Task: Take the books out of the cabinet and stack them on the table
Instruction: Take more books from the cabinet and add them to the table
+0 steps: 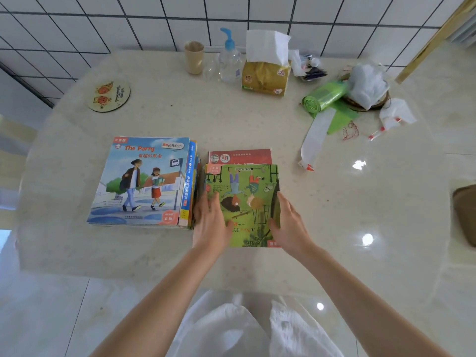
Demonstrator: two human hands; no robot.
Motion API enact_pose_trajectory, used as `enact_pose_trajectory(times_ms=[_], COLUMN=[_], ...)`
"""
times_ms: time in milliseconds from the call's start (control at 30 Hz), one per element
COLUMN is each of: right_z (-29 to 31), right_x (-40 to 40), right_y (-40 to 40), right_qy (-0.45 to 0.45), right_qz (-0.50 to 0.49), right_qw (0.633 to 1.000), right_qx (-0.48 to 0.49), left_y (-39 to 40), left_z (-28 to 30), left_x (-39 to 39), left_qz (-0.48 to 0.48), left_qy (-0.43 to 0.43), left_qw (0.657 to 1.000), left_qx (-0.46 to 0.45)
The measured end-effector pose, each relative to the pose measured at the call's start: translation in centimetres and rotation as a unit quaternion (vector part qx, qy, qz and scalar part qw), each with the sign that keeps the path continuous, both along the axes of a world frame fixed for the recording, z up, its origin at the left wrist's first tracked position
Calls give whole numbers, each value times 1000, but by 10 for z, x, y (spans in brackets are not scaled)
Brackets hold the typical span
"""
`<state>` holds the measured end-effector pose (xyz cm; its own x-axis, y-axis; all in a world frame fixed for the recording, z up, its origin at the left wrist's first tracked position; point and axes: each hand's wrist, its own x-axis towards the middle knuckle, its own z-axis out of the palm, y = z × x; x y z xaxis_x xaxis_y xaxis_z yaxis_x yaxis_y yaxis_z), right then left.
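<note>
Near the front edge of the pale stone worktop (231, 119) lies a green picture book (244, 199), topmost of a small pile over a red-covered book (239, 156). Left hand (210, 222) and right hand (288, 225) flank it, each grip spread with straight fingers pressed to the book's side edges; whether the thumbs hook beneath is unclear. Just beside it, to the left, sits a taller stack topped by "The Party" book (141, 181). At the far edge stand a beige cup (193, 57), pump bottle (230, 57) and tissue pack (266, 76).
</note>
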<state>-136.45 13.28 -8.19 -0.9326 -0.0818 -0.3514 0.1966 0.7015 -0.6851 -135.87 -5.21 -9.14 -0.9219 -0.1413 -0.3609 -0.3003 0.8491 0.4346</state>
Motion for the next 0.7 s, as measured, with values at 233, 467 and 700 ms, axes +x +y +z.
enact_pose_trajectory(times_ms=[233,467,700], right_z=[2,4,13], right_x=[26,81,179], right_y=[24,22,5], right_qy=[3,63,59], right_qz=[-41,-187,-413], right_qw=[999,980,908], right_qx=[20,24,31], left_y=[14,39,59], left_z=[17,27,19], left_x=[6,6,44], left_qz=[-109,-228,-352], left_qy=[97,105,5], left_qw=[988,960,909], left_qx=[-41,122,223])
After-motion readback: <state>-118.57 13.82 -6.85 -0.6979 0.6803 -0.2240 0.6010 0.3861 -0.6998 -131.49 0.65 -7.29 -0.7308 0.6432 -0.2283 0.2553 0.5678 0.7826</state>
